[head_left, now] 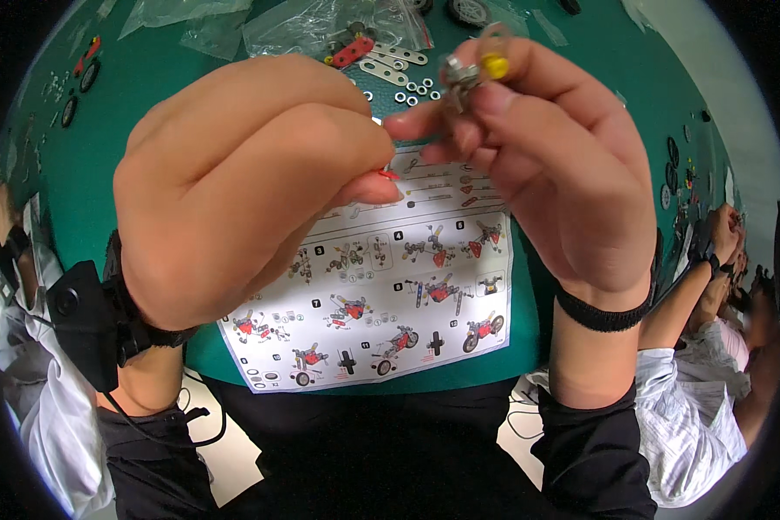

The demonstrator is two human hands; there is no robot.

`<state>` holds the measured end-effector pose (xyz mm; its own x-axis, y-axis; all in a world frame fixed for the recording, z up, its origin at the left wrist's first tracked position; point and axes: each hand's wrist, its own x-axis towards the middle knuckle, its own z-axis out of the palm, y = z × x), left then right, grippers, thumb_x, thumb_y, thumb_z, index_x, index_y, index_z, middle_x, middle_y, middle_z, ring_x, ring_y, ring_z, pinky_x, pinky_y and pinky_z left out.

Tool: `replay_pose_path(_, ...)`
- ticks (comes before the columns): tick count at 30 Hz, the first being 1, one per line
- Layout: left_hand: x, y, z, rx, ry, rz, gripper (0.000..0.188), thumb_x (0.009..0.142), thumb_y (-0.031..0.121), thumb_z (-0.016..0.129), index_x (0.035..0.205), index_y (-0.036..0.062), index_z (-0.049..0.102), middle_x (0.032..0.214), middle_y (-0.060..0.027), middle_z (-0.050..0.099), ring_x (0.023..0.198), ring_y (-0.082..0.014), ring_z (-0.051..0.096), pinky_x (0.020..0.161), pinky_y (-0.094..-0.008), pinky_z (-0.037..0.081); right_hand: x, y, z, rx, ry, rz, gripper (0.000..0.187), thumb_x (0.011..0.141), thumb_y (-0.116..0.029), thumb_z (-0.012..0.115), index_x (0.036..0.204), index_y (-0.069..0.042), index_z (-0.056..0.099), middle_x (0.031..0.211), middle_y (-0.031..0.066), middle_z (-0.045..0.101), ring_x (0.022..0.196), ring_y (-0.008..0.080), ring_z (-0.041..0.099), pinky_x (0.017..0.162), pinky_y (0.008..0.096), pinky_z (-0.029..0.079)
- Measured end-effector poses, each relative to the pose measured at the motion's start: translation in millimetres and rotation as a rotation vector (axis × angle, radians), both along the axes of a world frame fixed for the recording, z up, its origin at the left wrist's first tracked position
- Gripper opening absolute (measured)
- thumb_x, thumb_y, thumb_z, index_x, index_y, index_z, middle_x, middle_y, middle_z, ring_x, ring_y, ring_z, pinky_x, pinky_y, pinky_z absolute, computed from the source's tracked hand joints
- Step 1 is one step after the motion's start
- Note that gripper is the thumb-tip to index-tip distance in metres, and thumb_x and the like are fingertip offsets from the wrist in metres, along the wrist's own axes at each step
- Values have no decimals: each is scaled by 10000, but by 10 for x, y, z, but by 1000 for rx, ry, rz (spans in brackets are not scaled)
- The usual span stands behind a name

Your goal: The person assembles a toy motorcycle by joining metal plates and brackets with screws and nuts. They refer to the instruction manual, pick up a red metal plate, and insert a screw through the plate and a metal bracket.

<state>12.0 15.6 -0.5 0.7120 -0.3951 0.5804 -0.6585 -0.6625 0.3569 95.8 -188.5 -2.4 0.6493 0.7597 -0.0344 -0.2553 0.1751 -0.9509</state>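
Above the instruction sheet, my left hand (251,182) is closed in a pinch. A sliver of a small red piece (389,175) shows at its thumb tip; the rest is hidden by the fingers. My right hand (572,165) is raised beside it, thumb and fingers closed on a small silver metal assembly (459,80) with a yellow knob-like part (495,65). The assembly is a little blurred, so its exact shape is unclear. My two hands are close together, the right fingertips near the left hand's curled fingers. The printed instruction sheet (381,303) shows motorcycle model steps.
Beyond my hands lie several nuts (413,91), grey perforated strips (386,71), a red perforated plate (353,52) and clear plastic bags (312,30) on the green table mat (191,355). Black wheels (469,11) lie farther back. Other people's hands (726,234) work at the right edge.
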Motion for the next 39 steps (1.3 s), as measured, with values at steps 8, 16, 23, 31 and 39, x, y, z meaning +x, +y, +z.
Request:
replay_pose_path(8, 29, 37, 14, 74, -122, 9, 336, 661, -56, 697, 987, -35, 618, 835, -154, 628, 712, -258, 621, 607, -292, 490, -31, 14, 129, 49, 68, -11, 255, 921, -108, 471, 1116, 47, 522, 814, 80, 555, 938, 281, 644, 808, 339, 532)
replay_pose_path(16, 21, 0, -5, -57, -48, 23, 283, 681, -52, 699, 955, -39, 628, 849, -157, 638, 703, -250, 622, 616, -294, 494, -154, 128, 252, 38, -70, -112, 217, 898, -83, 475, 1056, 52, 538, 914, 113, 578, 836, 216, 628, 760, 327, 497)
replay_pose_path(23, -33, -26, 4, -135, 86, 109, 217, 727, -15, 710, 906, -16, 589, 823, -134, 620, 735, -241, 606, 672, -319, 475, -48, -7, 81, -137, -242, -116, 223, 897, -105, 479, 1046, 49, 541, 873, 125, 579, 875, 250, 650, 737, 320, 512)
replay_pose_path(31, -36, -1, -10, -252, 91, -21, 243, 694, -107, 644, 876, -6, 520, 762, -123, 566, 697, -242, 572, 634, -307, 454, -27, 35, 216, -73, 50, 80, 276, 909, -88, 445, 1134, 69, 477, 808, 113, 536, 930, 362, 641, 737, 358, 535)
replay_pose_path(39, -131, -21, 115, -256, 166, -11, 305, 607, -165, 536, 866, -7, 500, 773, -162, 555, 674, -236, 552, 607, -305, 458, 106, -59, 149, 162, 260, 253, 268, 900, -149, 448, 1101, 27, 430, 837, 99, 495, 902, 377, 625, 761, 391, 543)
